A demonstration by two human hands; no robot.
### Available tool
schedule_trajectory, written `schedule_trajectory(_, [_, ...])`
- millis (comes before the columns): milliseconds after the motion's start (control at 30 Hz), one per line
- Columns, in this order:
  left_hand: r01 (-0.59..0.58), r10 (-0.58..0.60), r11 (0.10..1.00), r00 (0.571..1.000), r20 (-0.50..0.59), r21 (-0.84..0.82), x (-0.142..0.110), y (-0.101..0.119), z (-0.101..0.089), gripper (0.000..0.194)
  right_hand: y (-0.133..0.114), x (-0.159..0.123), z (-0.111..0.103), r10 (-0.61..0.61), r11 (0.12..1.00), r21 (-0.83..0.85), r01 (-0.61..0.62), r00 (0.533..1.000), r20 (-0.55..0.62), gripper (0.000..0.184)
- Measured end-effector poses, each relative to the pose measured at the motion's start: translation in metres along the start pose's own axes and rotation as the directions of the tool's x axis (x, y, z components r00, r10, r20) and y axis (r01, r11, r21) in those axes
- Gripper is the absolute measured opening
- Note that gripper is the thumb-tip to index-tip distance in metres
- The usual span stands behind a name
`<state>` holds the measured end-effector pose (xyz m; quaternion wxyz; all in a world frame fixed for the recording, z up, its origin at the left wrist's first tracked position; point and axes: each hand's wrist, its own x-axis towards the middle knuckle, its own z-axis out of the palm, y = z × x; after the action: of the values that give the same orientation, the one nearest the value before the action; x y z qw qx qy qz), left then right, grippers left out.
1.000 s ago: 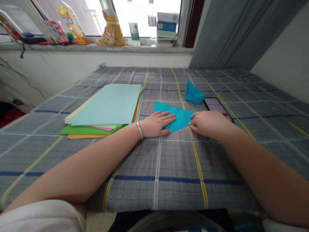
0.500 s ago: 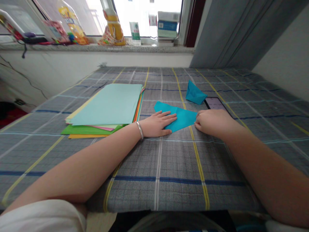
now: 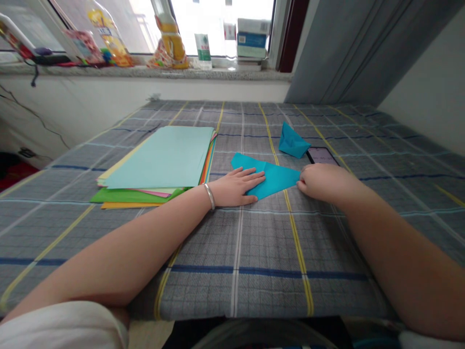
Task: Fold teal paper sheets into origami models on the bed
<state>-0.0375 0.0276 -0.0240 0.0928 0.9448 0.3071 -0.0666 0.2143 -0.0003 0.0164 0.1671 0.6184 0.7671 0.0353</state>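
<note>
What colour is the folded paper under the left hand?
Bright turquoise blue, shown best in the head view, on the paper under the left hand.

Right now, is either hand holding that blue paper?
No firm grip shows: left hand flat on the paper, right hand's fingertips at its right corner.
</note>
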Motion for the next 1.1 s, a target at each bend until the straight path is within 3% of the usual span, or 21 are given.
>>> schedule_trajectory(167, [-0.015, 0.014, 1.0, 1.0, -0.026, -0.006, 0.0, 0.0, 0.001, 0.071, 0.004, 0.001, 0.0, 0.098, 0.995, 0.041, -0.094, 0.989, -0.108, 0.038])
schedule_trajectory(267, [-0.018, 0.018, 1.0, 0.999, -0.033, -0.016, 0.0, -0.001, 0.002, 0.071, -0.008, 0.001, 0.004, 0.06, 0.985, 0.169, -0.024, 0.976, -0.21, 0.038])
schedule_trajectory(400, [-0.005, 0.005, 1.0, 1.0, -0.021, -0.022, 0.0, 0.0, 0.001, 0.073, -0.016, 0.011, 0.015, 0.03, 0.945, 0.327, 0.015, 0.991, -0.133, 0.037])
schedule_trajectory(633, [-0.004, 0.004, 0.998, 1.0, -0.001, -0.058, 0.0, -0.002, -0.003, 0.075, 0.024, 0.029, 0.026, 0.127, 0.915, 0.379, -0.138, 0.99, 0.054, 0.024])
schedule_trajectory(767, [-0.017, 0.017, 0.997, 1.0, -0.004, -0.079, -0.002, -0.007, -0.004, 0.081, 0.027, 0.022, 0.027, 0.072, 0.941, 0.332, -0.06, 0.997, -0.026, 0.013])
schedule_trajectory(867, [0.02, -0.019, 0.998, 1.0, 0.013, -0.052, -0.004, -0.008, -0.004, 0.081, 0.013, 0.012, 0.024, 0.0, 0.955, 0.295, 0.043, 0.99, -0.144, 0.028])
schedule_trajectory(933, [0.086, -0.086, 0.996, 0.996, 0.027, -0.005, -0.005, -0.006, -0.004, 0.077, -0.002, 0.007, 0.022, -0.141, 0.93, 0.287, 0.229, 0.945, -0.295, 0.033])
schedule_trajectory(1000, [0.131, -0.132, 0.99, 0.991, 0.026, 0.045, -0.006, -0.003, -0.003, 0.071, -0.018, 0.006, 0.023, -0.285, 0.875, 0.239, 0.422, 0.847, -0.449, 0.034])
schedule_trajectory(1100, [0.197, -0.196, 0.975, 0.98, -0.021, 0.101, -0.005, 0.0, 0.001, 0.062, -0.034, 0.008, 0.029, -0.478, 0.751, 0.173, 0.637, 0.705, -0.523, 0.026])
